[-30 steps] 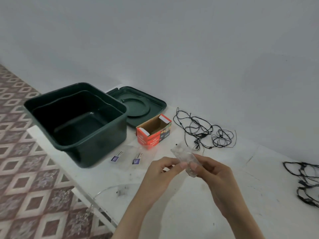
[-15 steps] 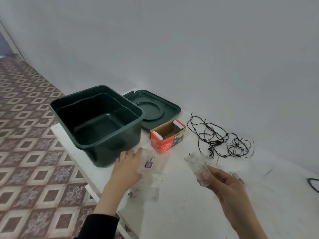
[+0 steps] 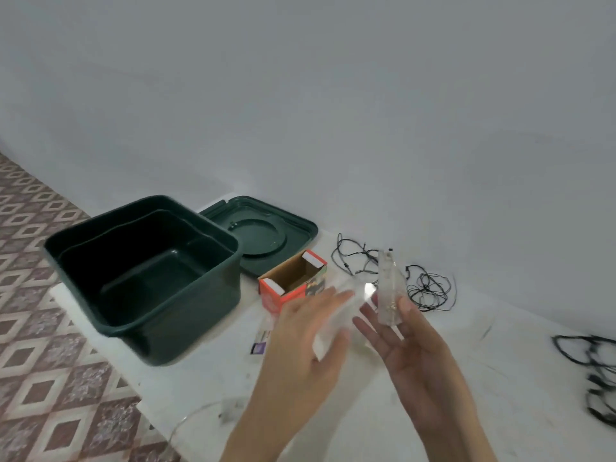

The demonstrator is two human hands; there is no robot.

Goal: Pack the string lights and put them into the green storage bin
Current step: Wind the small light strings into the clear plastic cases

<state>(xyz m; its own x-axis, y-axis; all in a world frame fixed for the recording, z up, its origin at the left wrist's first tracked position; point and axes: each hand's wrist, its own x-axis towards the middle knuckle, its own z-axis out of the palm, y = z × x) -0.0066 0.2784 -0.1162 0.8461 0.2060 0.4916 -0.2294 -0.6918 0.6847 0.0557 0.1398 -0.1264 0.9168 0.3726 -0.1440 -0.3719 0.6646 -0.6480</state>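
Observation:
The green storage bin (image 3: 186,315) stands open and empty on the left of the white table. My right hand (image 3: 413,355) pinches a clear plastic battery case (image 3: 388,291) and holds it upright above the table. My left hand (image 3: 300,341) grips a blurred clear plastic bag (image 3: 336,323) just left of the case. Behind my hands, a tangle of black string lights (image 3: 428,290) lies loose on the table. An orange cardboard box (image 3: 276,296) stands open-topped between the bin and the lights.
The bin's green lid (image 3: 263,235) lies flat behind the box, against the wall. A second black string of lights (image 3: 596,371) lies at the right edge. A small labelled packet (image 3: 259,345) rests near the bin. Patterned floor tiles lie beyond the table's left edge.
My left hand left the table beside the bin and came up to the right hand with a clear bag. My right hand tipped the clear case upright.

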